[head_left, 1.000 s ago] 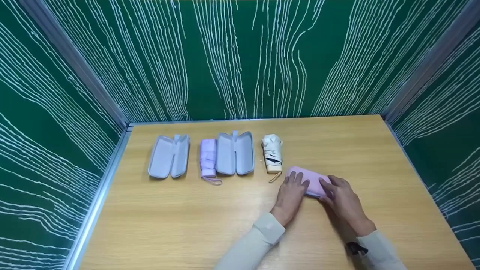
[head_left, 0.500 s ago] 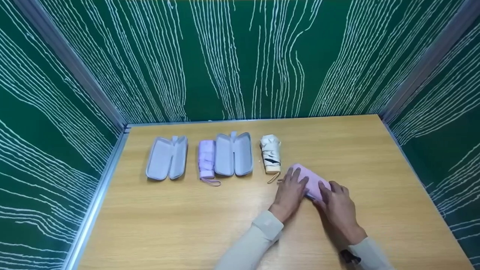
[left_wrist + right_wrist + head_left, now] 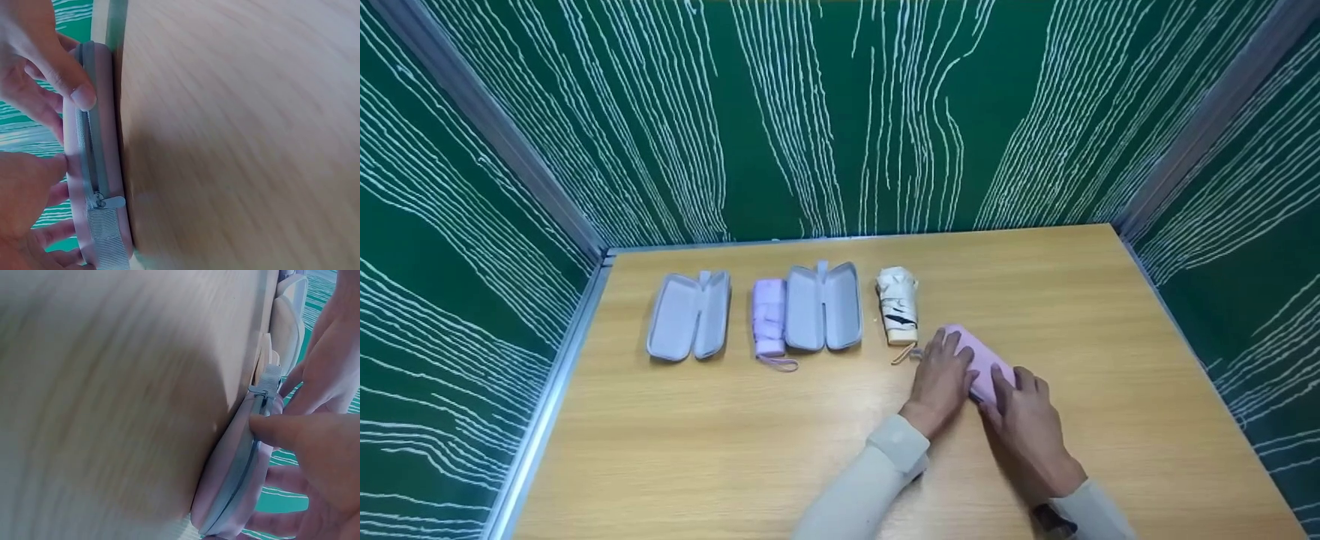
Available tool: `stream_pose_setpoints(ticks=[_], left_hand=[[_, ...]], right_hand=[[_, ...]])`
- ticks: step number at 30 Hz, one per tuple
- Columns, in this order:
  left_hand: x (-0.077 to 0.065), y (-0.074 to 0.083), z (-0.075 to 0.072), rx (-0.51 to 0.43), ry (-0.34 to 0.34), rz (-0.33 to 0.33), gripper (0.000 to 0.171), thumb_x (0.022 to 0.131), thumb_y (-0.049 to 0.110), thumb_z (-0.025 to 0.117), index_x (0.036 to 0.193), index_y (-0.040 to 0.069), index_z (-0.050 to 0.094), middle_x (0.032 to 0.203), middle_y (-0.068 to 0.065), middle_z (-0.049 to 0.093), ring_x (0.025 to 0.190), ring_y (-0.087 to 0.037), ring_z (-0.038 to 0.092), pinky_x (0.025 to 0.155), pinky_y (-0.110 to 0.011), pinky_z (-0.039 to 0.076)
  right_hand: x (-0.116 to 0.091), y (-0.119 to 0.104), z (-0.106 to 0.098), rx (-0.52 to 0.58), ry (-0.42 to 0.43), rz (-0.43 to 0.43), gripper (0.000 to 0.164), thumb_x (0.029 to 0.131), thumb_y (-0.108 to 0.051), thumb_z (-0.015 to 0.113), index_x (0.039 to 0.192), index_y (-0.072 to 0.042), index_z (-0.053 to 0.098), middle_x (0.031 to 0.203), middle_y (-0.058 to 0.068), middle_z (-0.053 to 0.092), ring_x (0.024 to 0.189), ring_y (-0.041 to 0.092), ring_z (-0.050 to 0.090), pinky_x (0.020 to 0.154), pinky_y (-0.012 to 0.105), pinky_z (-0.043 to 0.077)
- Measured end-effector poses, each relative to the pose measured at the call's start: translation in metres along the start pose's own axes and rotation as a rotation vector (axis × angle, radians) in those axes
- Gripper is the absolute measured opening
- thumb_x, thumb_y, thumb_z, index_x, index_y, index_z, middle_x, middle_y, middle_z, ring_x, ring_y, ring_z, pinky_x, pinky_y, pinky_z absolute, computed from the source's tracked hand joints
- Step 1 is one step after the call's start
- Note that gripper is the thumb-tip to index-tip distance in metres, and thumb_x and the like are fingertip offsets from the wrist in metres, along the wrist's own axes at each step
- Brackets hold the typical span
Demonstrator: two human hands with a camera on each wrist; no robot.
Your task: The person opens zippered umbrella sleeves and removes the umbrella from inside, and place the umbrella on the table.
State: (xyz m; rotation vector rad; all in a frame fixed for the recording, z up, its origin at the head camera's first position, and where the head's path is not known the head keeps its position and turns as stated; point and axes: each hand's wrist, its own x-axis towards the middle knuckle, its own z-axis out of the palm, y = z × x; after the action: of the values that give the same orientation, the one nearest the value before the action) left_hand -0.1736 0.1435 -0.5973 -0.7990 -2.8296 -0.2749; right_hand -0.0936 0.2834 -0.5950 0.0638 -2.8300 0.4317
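A pink zip case [image 3: 979,360] lies at a slant on the wooden table [image 3: 720,435], its lid down. My left hand [image 3: 941,382] holds its left end, fingers over the top. My right hand [image 3: 1027,424] grips the right end, fingers over the lid and thumb on the near side. In the left wrist view the right thumb presses the grey zip [image 3: 93,152], with a gap showing along it. The zip pull [image 3: 112,202] sits by a ribbed grey strap [image 3: 109,236]. In the right wrist view the thumb [image 3: 275,427] lies close to the pull.
A cream folded umbrella [image 3: 898,306] lies just left of the case. Further left are an open grey-lined case [image 3: 806,307], a purple folded umbrella [image 3: 769,315] against it, and another open case [image 3: 671,319]. Green patterned panels [image 3: 855,120] stand around the table's back and sides.
The pink case has turned, its right end swinging toward the body. Both hands still hold it, and the right hand has come slightly nearer and to the left.
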Motion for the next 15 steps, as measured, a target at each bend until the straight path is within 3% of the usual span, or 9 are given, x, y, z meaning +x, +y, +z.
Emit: stream_pose_setpoints(ticks=[8, 15], left_hand=[[0.0, 0.001, -0.005, -0.081, -0.043, -0.045, 0.027, 0.103, 0.034, 0.067, 0.127, 0.022, 0.074, 0.155, -0.002, 0.056, 0.15, -0.028, 0.045, 0.119, -0.038, 0.044], [0.001, 0.001, -0.004, -0.123, -0.051, -0.03, 0.024, 0.104, 0.026, 0.066, 0.125, 0.018, 0.073, 0.157, -0.003, 0.055, 0.151, -0.029, 0.044, 0.118, -0.037, 0.045]], right_hand=[[-0.001, -0.004, -0.004, 0.036, -0.11, 0.062, 0.06, 0.093, -0.011, 0.076, 0.147, 0.006, 0.057, 0.137, 0.044, 0.049, 0.121, 0.062, 0.054, 0.084, 0.073, 0.055], [-0.003, -0.011, -0.003, 0.036, -0.073, 0.079, 0.061, 0.089, -0.013, 0.083, 0.142, 0.007, 0.06, 0.127, 0.044, 0.053, 0.109, 0.061, 0.058, 0.077, 0.07, 0.057]])
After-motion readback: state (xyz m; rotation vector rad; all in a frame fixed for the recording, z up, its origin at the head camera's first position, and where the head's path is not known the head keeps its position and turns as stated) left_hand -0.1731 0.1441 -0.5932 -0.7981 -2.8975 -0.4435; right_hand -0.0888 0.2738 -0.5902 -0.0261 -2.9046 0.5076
